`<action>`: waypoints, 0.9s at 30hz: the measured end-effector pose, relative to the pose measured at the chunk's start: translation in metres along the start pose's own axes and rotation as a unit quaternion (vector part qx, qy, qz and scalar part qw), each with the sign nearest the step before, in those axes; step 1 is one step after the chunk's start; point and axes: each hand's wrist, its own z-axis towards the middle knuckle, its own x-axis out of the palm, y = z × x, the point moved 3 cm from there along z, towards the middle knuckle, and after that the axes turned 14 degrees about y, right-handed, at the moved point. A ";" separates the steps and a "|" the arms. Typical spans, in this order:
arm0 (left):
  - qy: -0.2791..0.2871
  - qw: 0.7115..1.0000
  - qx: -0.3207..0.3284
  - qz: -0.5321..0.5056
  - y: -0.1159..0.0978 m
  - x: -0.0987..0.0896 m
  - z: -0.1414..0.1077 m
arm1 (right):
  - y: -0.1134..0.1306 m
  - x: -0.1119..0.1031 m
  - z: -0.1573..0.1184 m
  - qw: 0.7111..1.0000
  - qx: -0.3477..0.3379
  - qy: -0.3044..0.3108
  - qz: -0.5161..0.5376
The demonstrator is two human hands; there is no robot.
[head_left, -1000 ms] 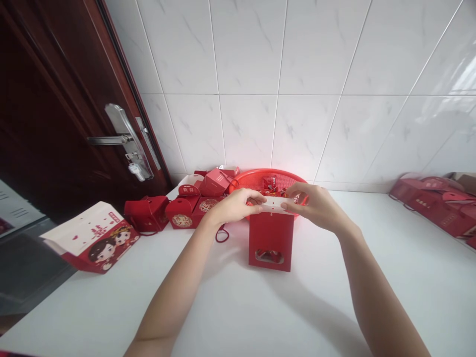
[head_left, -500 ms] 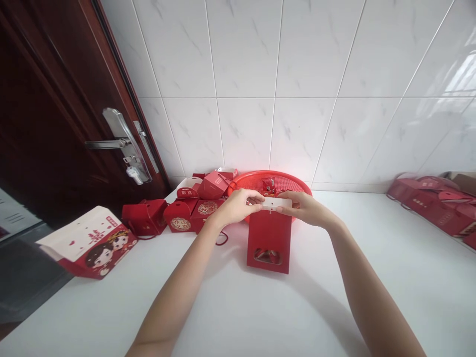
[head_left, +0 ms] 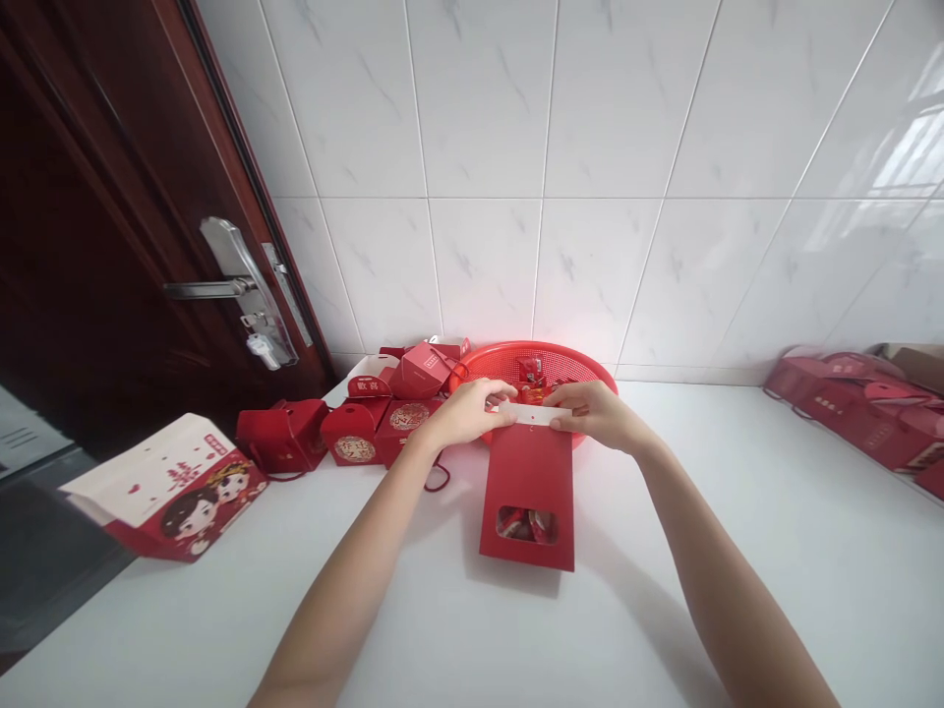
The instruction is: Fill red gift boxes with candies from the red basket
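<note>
A tall red gift bag point(head_left: 529, 472) is held in front of me, tilted so its lower end points toward me. Through the small window near its bottom, wrapped candies point(head_left: 527, 525) show. My left hand point(head_left: 478, 408) pinches the left end of the bag's white folded top flap point(head_left: 533, 415), which has small punched holes. On the flap's right end, my right hand point(head_left: 594, 411) grips with thumb and fingers. Just behind the bag sits a red plastic basket point(head_left: 590, 360) with wrapped candies point(head_left: 531, 370) inside, partly hidden by my hands.
Several red gift boxes point(head_left: 354, 433) are heaped left of the basket on the white table point(head_left: 413, 629). A box with cartoon figures point(head_left: 199, 497) stands farther left, near the dark door point(head_left: 110, 197). More red boxes point(head_left: 848, 408) lie at the right. A tiled wall point(head_left: 487, 118) rises behind.
The bag's lower end has swung up toward me, so its window shows more fully. Both hands have pressed the white flap flatter and keep hold of it.
</note>
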 end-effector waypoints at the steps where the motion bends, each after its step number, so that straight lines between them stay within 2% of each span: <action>1: 0.001 1.000 0.000 -0.015 0.001 -0.001 0.000 | 0.000 -0.002 -0.001 1.000 -0.008 -0.007 0.020; 4: 0.028 0.995 0.014 -0.090 0.002 -0.004 -0.002 | 0.001 -0.009 -0.005 0.994 -0.034 -0.047 0.093; 7: 0.099 0.977 0.078 -0.174 -0.005 -0.001 -0.003 | 0.000 -0.017 -0.009 0.982 -0.053 -0.105 0.150; 9: 0.117 0.964 0.121 -0.206 -0.010 0.001 -0.004 | 0.000 -0.020 -0.010 0.973 -0.061 -0.142 0.170; 14: 0.033 0.954 0.146 -0.260 -0.015 0.003 -0.001 | 0.008 -0.020 -0.014 0.956 -0.089 -0.207 0.188; 21: -0.087 0.929 0.175 -0.314 -0.019 -0.005 -0.007 | 0.013 -0.014 -0.014 0.959 -0.106 -0.142 0.222; 27: -0.114 0.923 0.172 -0.324 -0.019 -0.008 -0.011 | 0.023 -0.007 -0.017 0.963 -0.117 -0.106 0.220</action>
